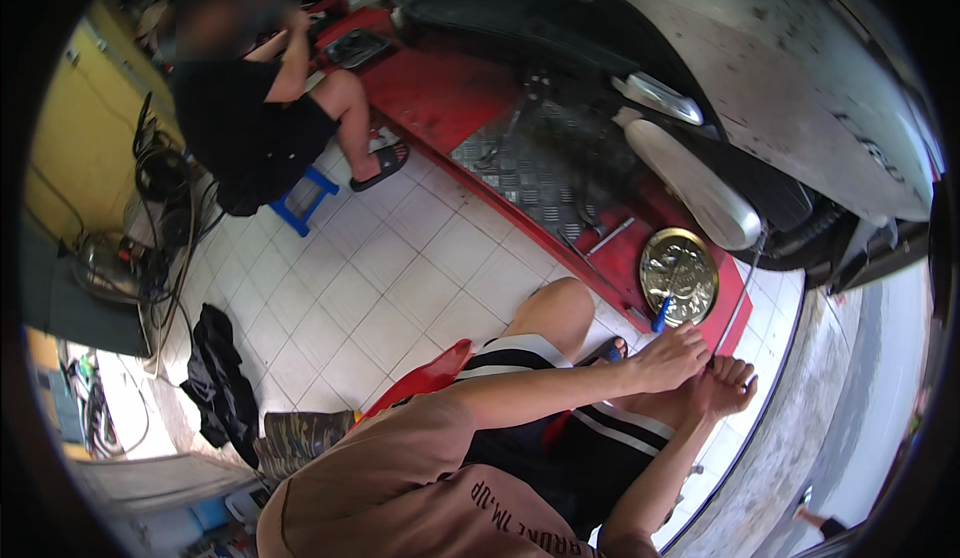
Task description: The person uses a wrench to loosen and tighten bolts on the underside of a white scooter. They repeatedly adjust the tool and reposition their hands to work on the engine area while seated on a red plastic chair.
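My left hand is curled, its fingers just below the blue tool handle that rests on a round gold-coloured metal dish. Close beside it on the right, my right hand is closed, fingers bent at the lower end of a thin metal rod running down from the scooter. A small dark piece shows between the hands; what exactly each grips is too small and hidden to tell. The dish sits at the end of a red lift platform with a metal tool lying beside it.
A silver scooter stands above the platform. A co-worker in black sits on a blue stool at upper left. Hoses and machines line the left wall; black cloth lies on tiles. A step edge runs along the right.
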A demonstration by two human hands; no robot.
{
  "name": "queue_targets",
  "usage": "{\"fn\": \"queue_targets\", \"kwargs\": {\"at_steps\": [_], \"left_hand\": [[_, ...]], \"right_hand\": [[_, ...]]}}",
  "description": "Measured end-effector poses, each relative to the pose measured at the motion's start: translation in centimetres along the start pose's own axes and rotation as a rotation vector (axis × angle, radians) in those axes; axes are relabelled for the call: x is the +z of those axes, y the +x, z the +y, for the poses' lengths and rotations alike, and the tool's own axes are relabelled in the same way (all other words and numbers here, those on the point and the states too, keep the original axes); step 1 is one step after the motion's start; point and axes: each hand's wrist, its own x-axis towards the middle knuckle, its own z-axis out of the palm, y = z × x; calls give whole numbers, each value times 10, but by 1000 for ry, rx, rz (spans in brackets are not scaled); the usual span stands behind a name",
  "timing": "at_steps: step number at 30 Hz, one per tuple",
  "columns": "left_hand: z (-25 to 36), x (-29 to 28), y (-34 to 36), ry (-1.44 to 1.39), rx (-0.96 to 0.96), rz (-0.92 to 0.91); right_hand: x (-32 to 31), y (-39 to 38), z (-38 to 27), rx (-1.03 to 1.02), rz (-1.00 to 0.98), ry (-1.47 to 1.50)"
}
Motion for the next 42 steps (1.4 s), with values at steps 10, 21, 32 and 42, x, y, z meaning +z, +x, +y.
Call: {"fn": "queue_targets", "kwargs": {"at_steps": [10,21,32,42], "left_hand": [[12,-7,32,-140,-127,-257],[7,7,27,-157,-171,-133],[4,-24,28,-238,-151,-240],[13,-9,21,-302,-238,-158]], "right_hand": [[8,11,-14,-11,216,-199],[27,21,-15,71,381,-368],[25,18,-10,21,342,-294],[48,18,-10,30,491,-52]]}}
